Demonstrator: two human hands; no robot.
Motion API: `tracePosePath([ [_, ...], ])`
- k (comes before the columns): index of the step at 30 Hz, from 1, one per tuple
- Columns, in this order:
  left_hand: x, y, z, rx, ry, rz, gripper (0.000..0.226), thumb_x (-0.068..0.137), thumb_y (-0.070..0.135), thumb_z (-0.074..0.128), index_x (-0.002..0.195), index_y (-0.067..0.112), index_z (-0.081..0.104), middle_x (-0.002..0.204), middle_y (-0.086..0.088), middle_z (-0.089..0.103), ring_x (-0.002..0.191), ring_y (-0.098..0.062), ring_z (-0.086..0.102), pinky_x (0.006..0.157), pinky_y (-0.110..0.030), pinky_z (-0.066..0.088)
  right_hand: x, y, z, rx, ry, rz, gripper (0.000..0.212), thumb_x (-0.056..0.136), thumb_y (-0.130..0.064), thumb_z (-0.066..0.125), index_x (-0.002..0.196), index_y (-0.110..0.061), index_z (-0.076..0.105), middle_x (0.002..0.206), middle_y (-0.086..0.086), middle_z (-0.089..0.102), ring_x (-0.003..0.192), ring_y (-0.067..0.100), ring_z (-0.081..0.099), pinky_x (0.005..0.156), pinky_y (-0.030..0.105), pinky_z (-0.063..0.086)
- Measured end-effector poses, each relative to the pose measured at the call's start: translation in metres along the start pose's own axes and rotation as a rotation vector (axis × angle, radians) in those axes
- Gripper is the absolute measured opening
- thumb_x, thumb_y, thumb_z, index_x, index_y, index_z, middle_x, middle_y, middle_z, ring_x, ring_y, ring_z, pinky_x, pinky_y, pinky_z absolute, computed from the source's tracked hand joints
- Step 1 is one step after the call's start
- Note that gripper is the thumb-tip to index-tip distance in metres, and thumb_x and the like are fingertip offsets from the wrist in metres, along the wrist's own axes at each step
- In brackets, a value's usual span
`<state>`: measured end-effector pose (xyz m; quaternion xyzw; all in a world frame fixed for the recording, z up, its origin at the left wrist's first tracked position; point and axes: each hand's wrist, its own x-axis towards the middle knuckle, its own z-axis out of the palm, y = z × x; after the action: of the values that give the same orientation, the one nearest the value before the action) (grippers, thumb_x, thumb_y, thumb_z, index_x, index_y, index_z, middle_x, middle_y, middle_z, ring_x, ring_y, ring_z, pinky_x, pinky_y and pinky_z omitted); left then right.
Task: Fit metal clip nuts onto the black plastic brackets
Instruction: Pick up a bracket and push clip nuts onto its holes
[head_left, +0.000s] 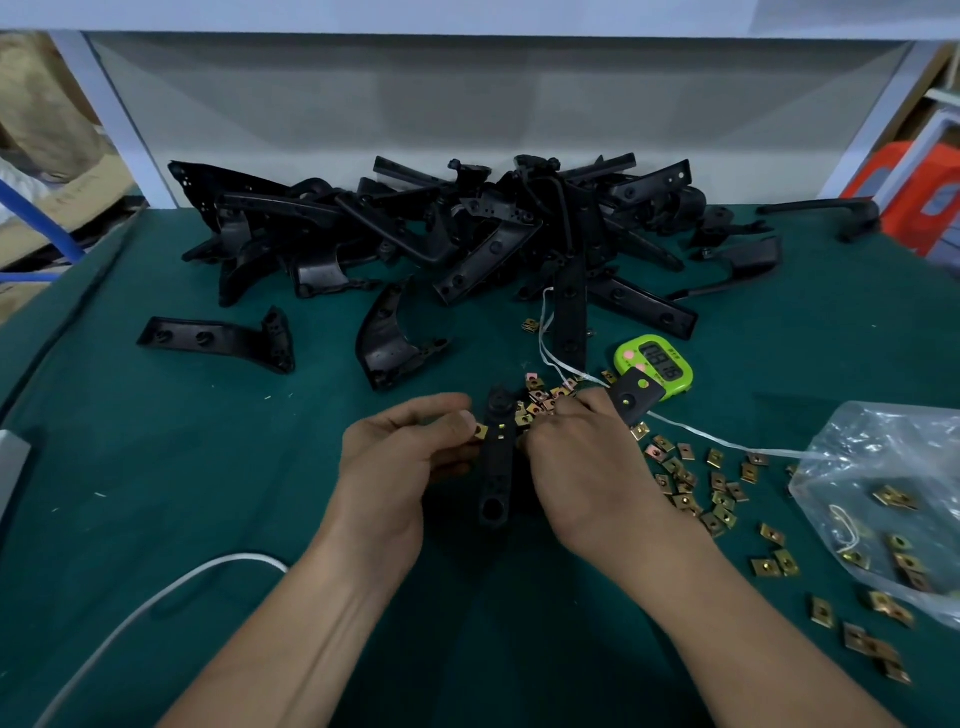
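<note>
Many loose clip nuts (723, 500) ring the bracket (496, 467); left grip (410, 452) pinches one, right grip (582, 462) unclear.

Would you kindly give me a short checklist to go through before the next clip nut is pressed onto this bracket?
1. The left hand pinches a clip nut: ok.
2. That nut meets the bracket at its left edge: ok.
3. The right hand and its grip on the bracket: cannot tell, fingertips hidden.
4. Nut lined up with a hole: cannot tell.
5. More loose clip nuts beside the right hand: ok.
</note>
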<state>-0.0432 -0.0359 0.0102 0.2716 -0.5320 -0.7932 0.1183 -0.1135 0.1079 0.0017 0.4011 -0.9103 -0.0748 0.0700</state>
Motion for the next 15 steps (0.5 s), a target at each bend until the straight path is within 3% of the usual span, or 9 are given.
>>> tracePosePath([
  [4, -0.005, -0.004, 0.006, -0.065, 0.057, -0.007, 0.012, 0.084, -0.003, 0.073, 0.087, 0.008, 0.076, 0.071, -0.008, 0.074, 0.057, -0.014, 0.067, 0.051, -0.020, 0.054, 0.000, -0.002, 0.000, 0.017, 0.012, 0.015, 0.031, 0.074, -0.010, 0.054, 0.061, -0.021, 0.028, 0.076, 0.000, 0.054, 0.092, 0.024, 0.050, 0.091, 0.037, 0.026],
  [10, -0.002, -0.007, 0.008, 0.128, 0.072, 0.059, 0.014, 0.085, 0.001, 0.075, 0.078, 0.012, 0.080, 0.076, -0.008, 0.077, 0.066, -0.016, 0.071, 0.058, -0.021, 0.056, 0.000, -0.003, -0.001, -0.020, -0.017, 0.030, 0.032, 0.078, -0.016, 0.058, 0.064, -0.022, 0.029, 0.085, 0.002, 0.064, 0.094, 0.024, 0.051, 0.091, 0.038, 0.025],
  [15, -0.005, -0.013, 0.010, 0.227, 0.044, 0.075, 0.023, 0.082, 0.007, 0.079, 0.075, 0.029, 0.082, 0.078, -0.004, 0.079, 0.073, -0.018, 0.072, 0.078, -0.033, 0.058, -0.001, -0.006, -0.003, -0.019, -0.024, 0.030, 0.033, 0.081, -0.022, 0.057, 0.064, -0.023, 0.029, 0.086, 0.002, 0.063, 0.094, 0.024, 0.051, 0.090, 0.039, 0.026],
])
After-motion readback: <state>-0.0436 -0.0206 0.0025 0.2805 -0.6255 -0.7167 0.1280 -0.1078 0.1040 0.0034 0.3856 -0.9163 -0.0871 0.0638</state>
